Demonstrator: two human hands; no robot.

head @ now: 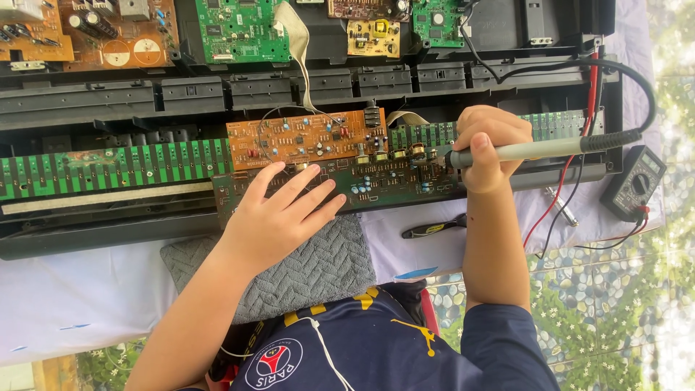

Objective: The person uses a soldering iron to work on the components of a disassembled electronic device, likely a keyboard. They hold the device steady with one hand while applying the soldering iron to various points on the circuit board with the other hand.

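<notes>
white cloth [72, 289] over pebbled floor [615, 289]

Red and black leads [572, 188] cross open cloth [87, 289].

Black multimeter [634, 182] (small grey screen) far right

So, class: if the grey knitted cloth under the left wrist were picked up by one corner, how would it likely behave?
The grey cloth would probably droop limply: it lies soft and flat under the left hand. Its ribbed texture likely grips rather than slides. It looks light for its size.
</notes>
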